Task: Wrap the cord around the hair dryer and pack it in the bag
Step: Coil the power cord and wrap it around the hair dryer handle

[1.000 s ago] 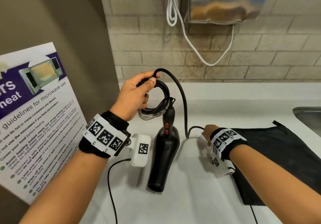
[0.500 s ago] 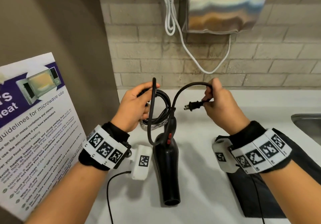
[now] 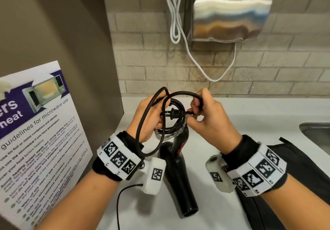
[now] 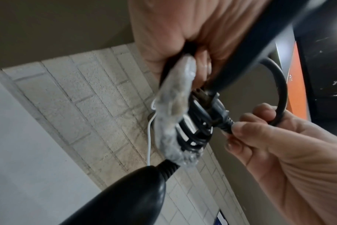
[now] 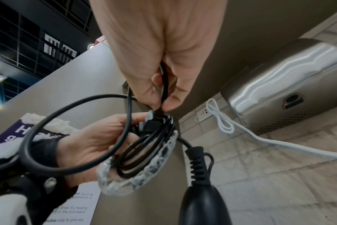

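Note:
A black hair dryer [image 3: 180, 181] lies on the white counter [image 3: 250, 122], nozzle toward me. Its black cord [image 3: 142, 122] is coiled above the handle, partly sleeved in clear plastic wrap [image 5: 144, 179]. My left hand [image 3: 150, 117] grips the coil [image 5: 142, 153]. My right hand [image 3: 205, 115] pinches the cord just behind the plug [image 3: 174, 114] and holds the plug at the coil. A loose loop hangs over my left wrist. The black bag [image 3: 303, 160] lies flat at the right, behind my right forearm.
A steel hand dryer [image 3: 228, 13] with a white cable [image 3: 175, 20] hangs on the brick wall. A microwave poster [image 3: 35, 131] leans at the left beside a brown panel. A sink edge [image 3: 316, 135] shows at far right.
My right hand lifted from the counter with the plug end and has brought it left to the coil. The left hand kept hold of the coil; a loose loop now drapes over its wrist.

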